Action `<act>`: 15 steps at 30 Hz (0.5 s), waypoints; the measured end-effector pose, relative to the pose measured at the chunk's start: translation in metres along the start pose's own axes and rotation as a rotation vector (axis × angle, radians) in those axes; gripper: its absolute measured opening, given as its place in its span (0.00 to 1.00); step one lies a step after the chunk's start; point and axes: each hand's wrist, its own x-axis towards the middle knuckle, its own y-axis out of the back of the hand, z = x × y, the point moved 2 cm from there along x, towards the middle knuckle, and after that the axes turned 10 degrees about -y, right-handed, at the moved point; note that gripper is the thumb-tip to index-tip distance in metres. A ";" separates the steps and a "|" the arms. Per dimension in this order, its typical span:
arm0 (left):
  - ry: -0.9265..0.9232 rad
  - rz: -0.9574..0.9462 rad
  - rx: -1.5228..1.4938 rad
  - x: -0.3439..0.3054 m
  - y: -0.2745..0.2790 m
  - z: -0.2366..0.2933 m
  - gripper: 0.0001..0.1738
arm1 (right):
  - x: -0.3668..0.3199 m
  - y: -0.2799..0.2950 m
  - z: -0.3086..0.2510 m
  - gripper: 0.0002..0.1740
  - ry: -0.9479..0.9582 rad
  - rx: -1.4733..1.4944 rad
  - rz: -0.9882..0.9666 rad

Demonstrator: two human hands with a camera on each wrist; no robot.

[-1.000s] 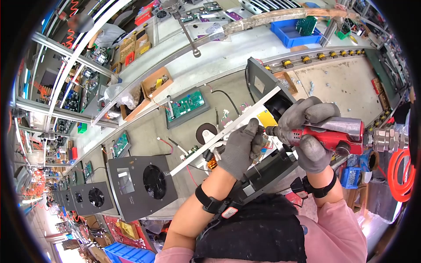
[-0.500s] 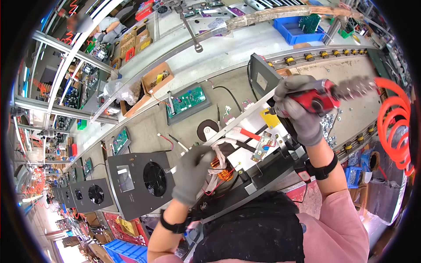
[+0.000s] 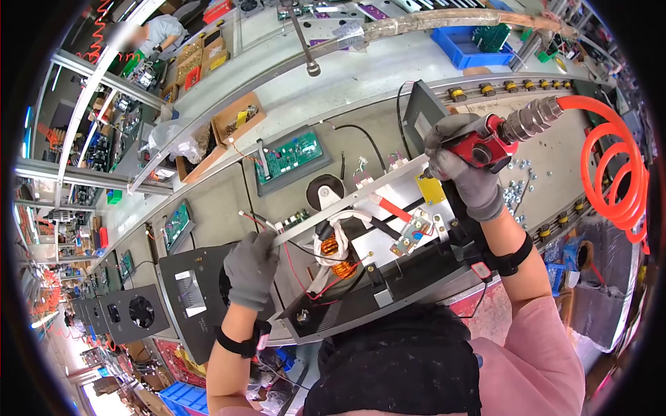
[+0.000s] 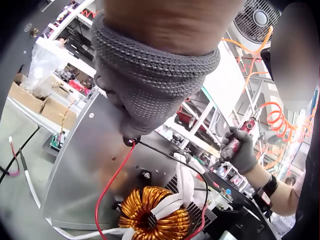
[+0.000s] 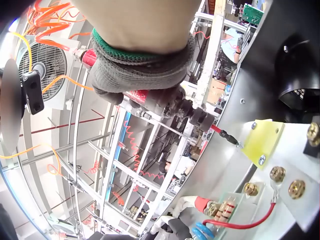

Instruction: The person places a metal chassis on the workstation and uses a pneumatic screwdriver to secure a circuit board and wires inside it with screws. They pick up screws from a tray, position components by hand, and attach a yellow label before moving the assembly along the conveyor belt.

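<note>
In my gloved right hand [image 3: 463,163] I grip a red air screwdriver [image 3: 485,144]. Its bit [image 5: 224,134] reaches a screw at the edge of a yellow plate [image 5: 262,142] inside an open metal case [image 3: 333,216]. My gloved left hand [image 3: 251,269] holds the left end of that case, fingers bent over its wall. A red wire [image 4: 112,180] and a black wire [image 4: 172,159] run out from a small black part right at the left fingertips. A copper-wound ring coil [image 4: 152,215] and a small board with a red-sleeved lead [image 3: 392,208] sit in the case.
A dark panel with a fan [image 3: 198,295] stands left of the case. Behind are a green circuit board [image 3: 291,156] and a cardboard parts box [image 3: 236,118]. Loose screws [image 3: 515,194] lie to the right. A coiled orange air hose [image 3: 610,180] hangs from the tool.
My left hand has moved left from inside the case to its end. The right hand and screwdriver have swung up from the case's middle to the yellow plate.
</note>
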 end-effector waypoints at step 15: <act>-0.006 -0.039 -0.055 0.008 -0.001 -0.009 0.14 | 0.019 0.001 0.005 0.20 0.007 -0.098 -0.007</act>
